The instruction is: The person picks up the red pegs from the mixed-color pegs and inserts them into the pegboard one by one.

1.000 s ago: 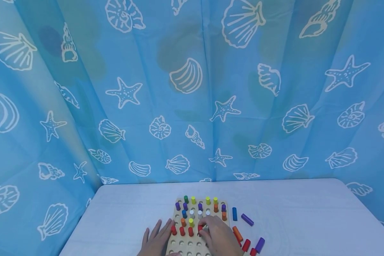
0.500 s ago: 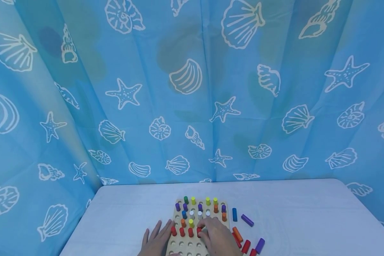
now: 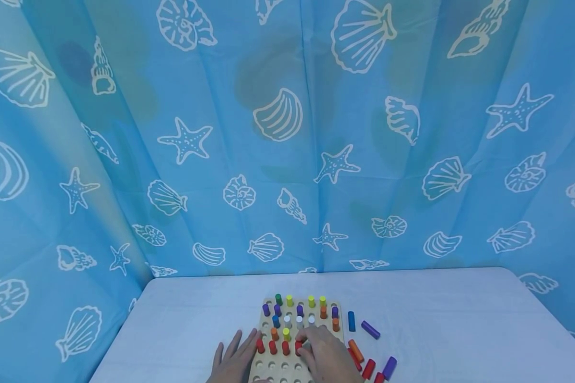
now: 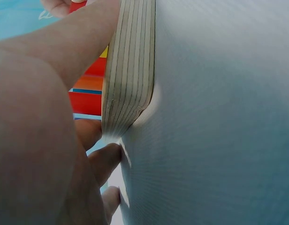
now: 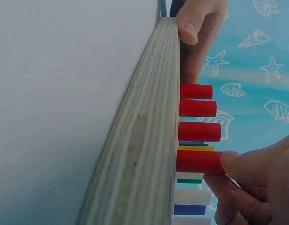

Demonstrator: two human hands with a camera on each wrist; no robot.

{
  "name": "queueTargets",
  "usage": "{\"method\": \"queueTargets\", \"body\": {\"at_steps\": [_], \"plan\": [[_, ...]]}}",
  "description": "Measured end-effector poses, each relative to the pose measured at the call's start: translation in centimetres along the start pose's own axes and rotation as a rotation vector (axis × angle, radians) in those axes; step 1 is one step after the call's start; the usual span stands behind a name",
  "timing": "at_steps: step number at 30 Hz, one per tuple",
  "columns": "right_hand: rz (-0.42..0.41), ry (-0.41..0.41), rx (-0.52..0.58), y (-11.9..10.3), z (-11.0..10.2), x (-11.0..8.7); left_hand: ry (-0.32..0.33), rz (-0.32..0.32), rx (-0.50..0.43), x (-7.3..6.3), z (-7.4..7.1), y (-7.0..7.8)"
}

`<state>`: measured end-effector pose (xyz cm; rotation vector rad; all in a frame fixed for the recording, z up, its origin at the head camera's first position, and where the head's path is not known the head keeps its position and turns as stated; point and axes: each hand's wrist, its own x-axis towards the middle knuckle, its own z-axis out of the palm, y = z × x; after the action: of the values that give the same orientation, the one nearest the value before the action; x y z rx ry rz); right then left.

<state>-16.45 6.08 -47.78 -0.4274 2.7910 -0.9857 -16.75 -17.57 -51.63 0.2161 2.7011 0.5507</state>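
In the head view a wooden pegboard [image 3: 271, 372] lies at the front of the table, its upper rows holding pegs of several colours. My right hand [image 3: 333, 355] pinches a red peg [image 5: 198, 161] between thumb and fingers. In the right wrist view this peg stands upright on the board, its base at the board's face, in line with three other red pegs [image 5: 197, 108]. My left hand [image 3: 235, 359] lies spread at the board's left edge, fingers extended on the tabletop. Its thumb [image 5: 191, 28] is over the board's near edge.
Loose pegs lie right of the board: a blue peg [image 3: 351, 321], purple pegs [image 3: 370, 329], an orange peg [image 3: 356, 351] and several red ones [image 3: 369, 368]. A white cloth covers the table [image 3: 436, 319]. Behind it hangs a blue curtain [image 3: 287, 159] with shell prints.
My right hand has lowered the red peg slightly into line with the other red pegs, and it keeps its pinch. The left hand stays where it was.
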Motion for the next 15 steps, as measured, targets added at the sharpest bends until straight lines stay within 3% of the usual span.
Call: {"method": "queueTargets", "body": {"at_steps": [15], "plan": [[0.002, -0.014, 0.006, 0.13, 0.16, 0.09, -0.003, -0.002, 0.006, -0.02, 0.11, -0.04]]}}
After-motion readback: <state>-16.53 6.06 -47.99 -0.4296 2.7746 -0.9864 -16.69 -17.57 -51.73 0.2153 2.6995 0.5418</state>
